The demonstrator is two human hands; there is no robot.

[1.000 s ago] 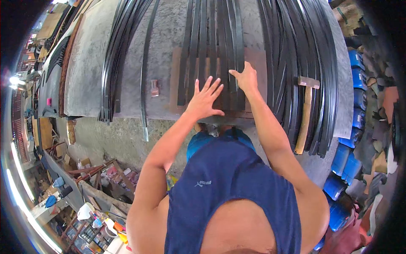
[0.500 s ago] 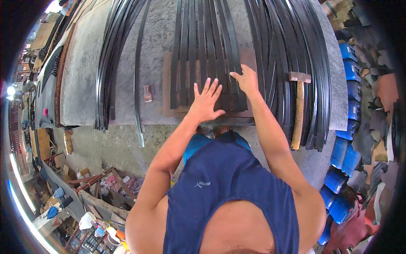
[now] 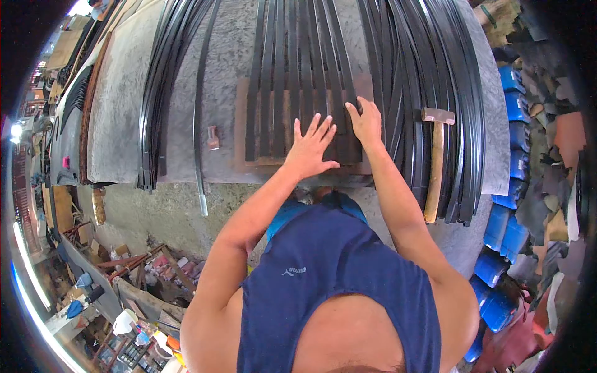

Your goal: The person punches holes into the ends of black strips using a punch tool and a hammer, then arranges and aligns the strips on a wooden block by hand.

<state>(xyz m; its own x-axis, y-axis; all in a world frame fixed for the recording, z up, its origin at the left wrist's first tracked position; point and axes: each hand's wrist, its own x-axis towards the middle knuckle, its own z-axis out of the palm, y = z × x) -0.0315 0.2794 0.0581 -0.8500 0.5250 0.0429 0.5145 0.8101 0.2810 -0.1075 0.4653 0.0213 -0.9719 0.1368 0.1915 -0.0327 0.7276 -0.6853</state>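
Torso: we stand close against the near edge of the grey concrete workbench [image 3: 155,124], both forearms reaching forward.
Left hand: our left hand [image 3: 311,149] lies flat, fingers spread wide, palm down on the near ends of the flat black rubber strips [image 3: 292,81]; it grips nothing.
Right hand: our right hand [image 3: 365,123] rests just right of the left, fingers curled loosely over the rightmost strip; whether it pinches that strip we cannot tell.
Strip position: strips lie side by side on the brown rectangular board [image 3: 244,124], directly under both hands.
Long axis: strips run straight away from us; both hands sit at the near ends, about equally close.
Right side: wooden-handled hammer [image 3: 434,168] lies beside the curved black strip bundle [image 3: 448,81].
Left side: second curved black bundle [image 3: 163,93].
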